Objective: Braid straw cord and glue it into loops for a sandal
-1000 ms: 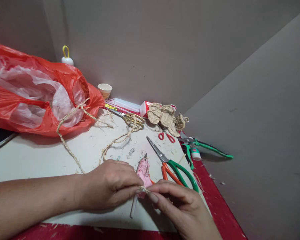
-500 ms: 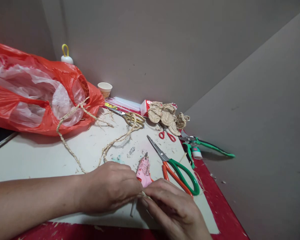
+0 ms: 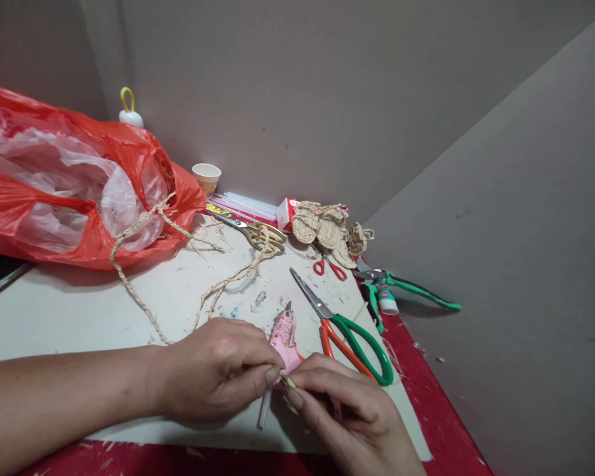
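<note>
My left hand (image 3: 223, 370) pinches a small piece of braided straw (image 3: 286, 381) between thumb and forefinger. From the other side, my right hand (image 3: 350, 413) grips the same piece with thumb and fingertips, the two hands nearly touching. Much of the piece is hidden by my fingers. Just behind the fingertips lies a pink glue gun (image 3: 283, 337), a clear glue stick (image 3: 264, 408) jutting out towards me. A braided straw cord (image 3: 233, 277) runs across the board behind my left hand. Scissors with green and orange handles (image 3: 359, 340) lie beyond my right hand.
A red plastic bag (image 3: 79, 231) fills the left side. At the back are a paper cup (image 3: 207, 178), gold-handled scissors (image 3: 258, 235), woven straw pieces (image 3: 322, 228) and small red scissors (image 3: 330, 268). Green-handled pruners (image 3: 416, 291) and a white bottle (image 3: 387, 303) stand at the right edge.
My left thumb now shows, pressed against the forefinger at the straw piece. My hands have turned slightly, and more of the piece shows between the fingertips.
</note>
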Demonstrator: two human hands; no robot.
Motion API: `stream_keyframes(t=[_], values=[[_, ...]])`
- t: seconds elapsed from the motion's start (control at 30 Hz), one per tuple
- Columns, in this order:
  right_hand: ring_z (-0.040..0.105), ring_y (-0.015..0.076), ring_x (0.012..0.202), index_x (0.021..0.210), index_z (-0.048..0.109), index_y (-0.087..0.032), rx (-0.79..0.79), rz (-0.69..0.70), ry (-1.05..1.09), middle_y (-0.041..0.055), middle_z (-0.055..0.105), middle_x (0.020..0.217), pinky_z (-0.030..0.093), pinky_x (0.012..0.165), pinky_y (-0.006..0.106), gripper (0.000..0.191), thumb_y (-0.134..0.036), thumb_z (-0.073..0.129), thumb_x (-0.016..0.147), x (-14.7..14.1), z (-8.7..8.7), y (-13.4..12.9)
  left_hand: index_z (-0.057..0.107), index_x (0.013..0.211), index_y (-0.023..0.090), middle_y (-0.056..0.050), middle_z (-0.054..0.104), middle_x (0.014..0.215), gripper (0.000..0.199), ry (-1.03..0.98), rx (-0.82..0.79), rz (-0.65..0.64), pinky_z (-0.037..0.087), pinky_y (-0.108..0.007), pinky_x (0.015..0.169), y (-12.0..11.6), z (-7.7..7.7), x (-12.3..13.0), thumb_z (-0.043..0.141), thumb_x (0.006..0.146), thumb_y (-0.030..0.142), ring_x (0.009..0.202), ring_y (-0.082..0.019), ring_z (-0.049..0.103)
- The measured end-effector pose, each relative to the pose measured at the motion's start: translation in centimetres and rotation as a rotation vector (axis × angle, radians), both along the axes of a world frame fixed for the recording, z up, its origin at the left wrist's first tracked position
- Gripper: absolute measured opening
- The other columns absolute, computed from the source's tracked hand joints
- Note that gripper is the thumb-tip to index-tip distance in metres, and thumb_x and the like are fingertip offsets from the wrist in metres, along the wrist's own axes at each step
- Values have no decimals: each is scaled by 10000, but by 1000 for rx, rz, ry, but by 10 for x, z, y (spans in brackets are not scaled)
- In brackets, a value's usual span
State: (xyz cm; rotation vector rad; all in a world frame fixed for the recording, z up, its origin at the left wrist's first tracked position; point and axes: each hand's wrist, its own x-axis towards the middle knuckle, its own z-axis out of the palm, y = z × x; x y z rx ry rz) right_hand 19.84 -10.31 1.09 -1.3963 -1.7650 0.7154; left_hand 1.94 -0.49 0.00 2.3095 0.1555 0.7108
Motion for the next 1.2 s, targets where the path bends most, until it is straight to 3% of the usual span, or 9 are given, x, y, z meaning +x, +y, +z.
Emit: stream_keyframes(t=[0.2,0.43,0.63,0.77,0.93,1.07,1.2], values=[[522,121,524,770,705,-175,1,-25,-23,29,588,615,406,458,217,153,-226,582,845,-2,-3,-1,638,897,122,-48,642,711,161,-21,4,20,441,-223,643,0,-2,0,503,888,209,664,-123,564],[524,127,534,736,697,-165,-69,-67,45,37,589,608,415,469,215,157,-253,604,827,-3,-7,-1,620,910,112,-49,625,689,162,-52,256,19,415,-247,611,1,-3,-2,465,885,153,634,-139,539],[544,115,603,775,732,-202,-410,-91,385,32,640,726,452,531,195,128,-322,689,763,-1,-10,-1,591,919,120,-42,623,672,160,-127,423,35,376,-270,558,1,-1,-2,445,856,99,595,-149,497],[467,58,471,714,725,-195,-559,-140,689,-13,606,626,395,442,153,151,-314,792,648,0,-25,-2,585,914,135,-24,602,633,166,-129,477,45,358,-277,524,1,1,-1,428,865,110,562,-146,479],[449,42,410,680,716,-182,-587,-95,797,-25,586,544,369,397,136,158,-291,813,620,2,-33,-2,592,960,126,-32,623,651,186,-118,452,64,390,-286,528,-4,3,-2,457,833,108,573,-155,510],[453,44,389,666,711,-182,-520,-185,758,-33,553,472,373,409,141,157,-317,790,658,-2,-19,0,568,1067,105,-58,659,741,262,-88,357,80,450,-293,603,-6,3,-2,480,820,108,640,-165,570],[473,49,435,652,720,-162,-454,-326,696,-15,568,514,388,448,150,195,-348,777,670,-10,-5,0,567,1045,133,-28,651,730,198,-84,269,121,458,-245,621,-4,1,-3,467,874,136,649,-134,583]])
